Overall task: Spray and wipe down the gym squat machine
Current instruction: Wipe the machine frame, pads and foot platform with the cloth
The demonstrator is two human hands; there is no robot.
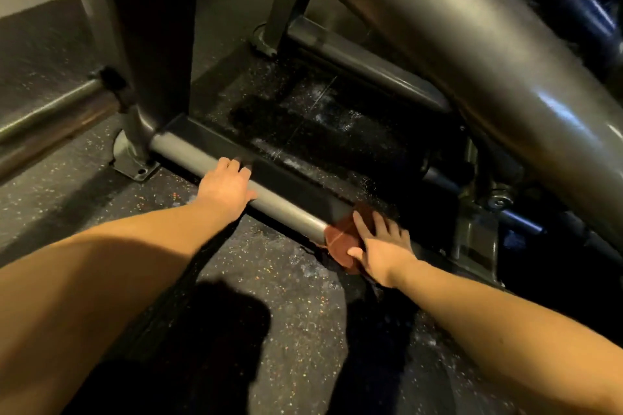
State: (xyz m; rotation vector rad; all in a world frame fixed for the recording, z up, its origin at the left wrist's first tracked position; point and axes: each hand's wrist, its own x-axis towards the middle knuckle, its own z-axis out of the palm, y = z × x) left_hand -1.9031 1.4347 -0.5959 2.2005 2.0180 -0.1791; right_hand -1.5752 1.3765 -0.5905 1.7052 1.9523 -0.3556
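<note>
The squat machine (472, 54) fills the upper part of the view, and its grey base rail (283, 204) runs low across the floor from the left middle down toward the lower right. A reddish-brown cloth (338, 241) lies draped over the rail's lower end. The right hand (381, 249) presses on it with fingers spread and fairly straight, flat on the fabric rather than clenched around it. Further up the same rail, well apart from the cloth, the left hand (227, 184) grasps the tube, its fingers bent over the top and the thumb lying along the near side. Behind the rail sits a dark wet-looking patch of matting (323, 125) streaked with pale smears (whether spray or dust is hard to tell). The rail's upper end meets an upright post (151, 44) at a bolted foot plate (135, 165). A second rail (364, 67) lies farther back beneath the thick sloping tube. The speckled rubber floor (296, 313) spreads beneath both forearms.
</note>
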